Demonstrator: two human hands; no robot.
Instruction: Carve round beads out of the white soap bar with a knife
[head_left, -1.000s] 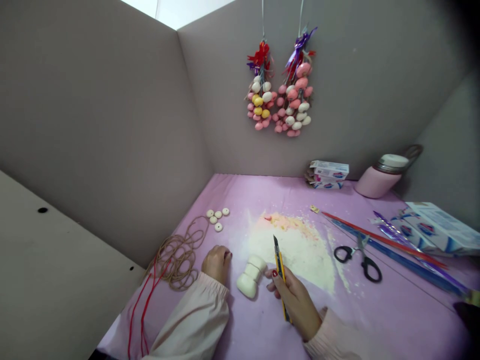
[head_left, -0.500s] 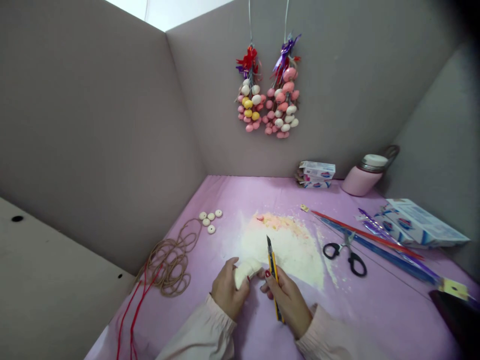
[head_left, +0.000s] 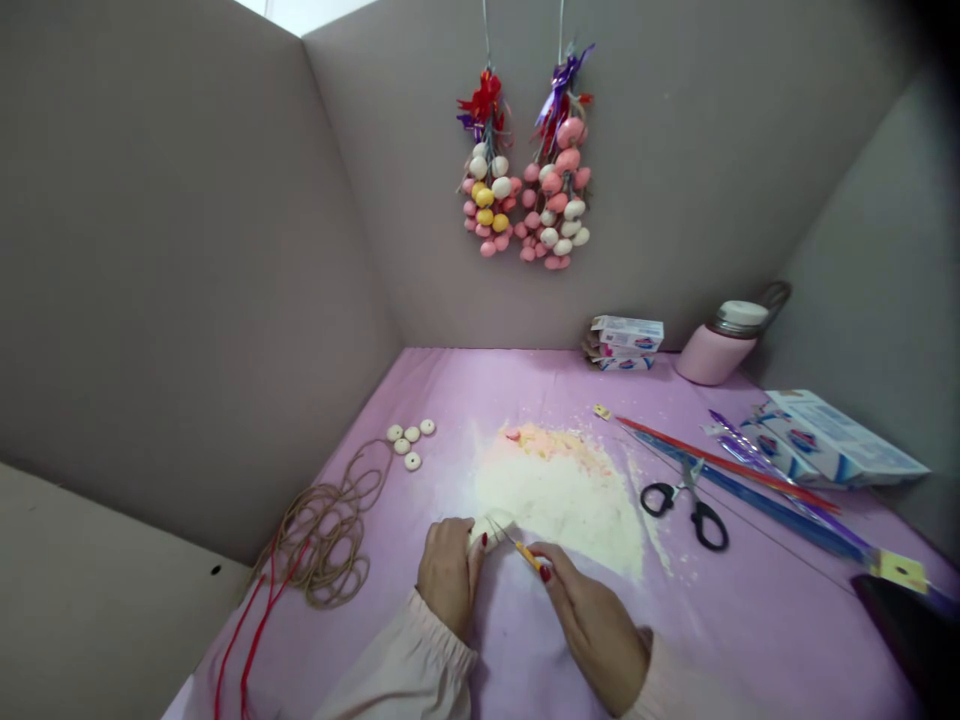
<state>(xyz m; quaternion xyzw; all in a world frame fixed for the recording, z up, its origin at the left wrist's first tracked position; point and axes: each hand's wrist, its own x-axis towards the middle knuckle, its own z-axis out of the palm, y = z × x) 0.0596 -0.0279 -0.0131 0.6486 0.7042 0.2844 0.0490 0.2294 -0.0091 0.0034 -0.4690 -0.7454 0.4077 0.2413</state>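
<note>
My left hand point(head_left: 448, 578) is wrapped around a white soap piece point(head_left: 489, 526) at the near middle of the pink table cover point(head_left: 480, 390). My right hand point(head_left: 592, 625) grips a yellow utility knife point(head_left: 525, 553), and its blade tip touches the soap. A spread of white and yellowish soap shavings point(head_left: 562, 485) lies just beyond both hands. Several small white beads point(head_left: 409, 443) sit to the far left of the shavings.
A coil of brown cord point(head_left: 330, 530) with red string lies at the left. Black scissors point(head_left: 684, 503), red and blue ribbon strips point(head_left: 750, 480) and soap boxes point(head_left: 832, 450) are at the right. A pink flask point(head_left: 716, 345) and boxes point(head_left: 622, 340) stand at the back wall under two hanging bead bunches point(head_left: 525, 190).
My left hand moved from the table onto the soap and took hold of it. My right hand turned the knife from pointing away to pointing left, blade against the soap.
</note>
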